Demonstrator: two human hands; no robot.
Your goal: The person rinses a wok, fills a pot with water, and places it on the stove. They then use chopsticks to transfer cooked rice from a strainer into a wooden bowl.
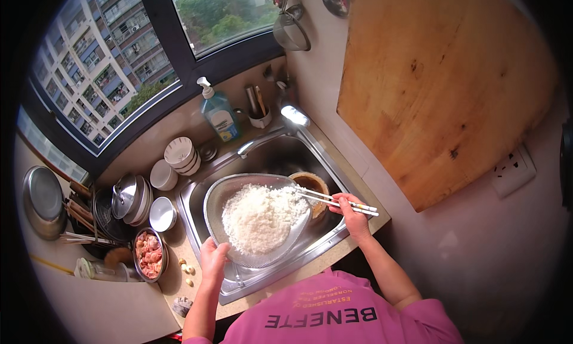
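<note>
A metal mesh strainer basket (215, 196), tilted over the sink, holds a heap of white cooked rice (257, 216). My left hand (213, 256) grips its near-left rim. In my right hand (352, 214) is a pair of light chopsticks (329, 198), their tips touching the rice at the strainer's right side. Beyond that rim sits a round brown-rimmed vessel (321, 185) in the stainless steel sink (201, 277). Its inside is partly hidden by the strainer and chopsticks, though some white grains show there.
Left of the sink stand a metal bowl of raw meat pieces (149, 255), garlic cloves (187, 268), white bowls (163, 214) and lidded pots (130, 198). Behind are a pump bottle (220, 115), a utensil holder (259, 118) and the faucet (262, 140). A large wooden board (443, 84) leans at right.
</note>
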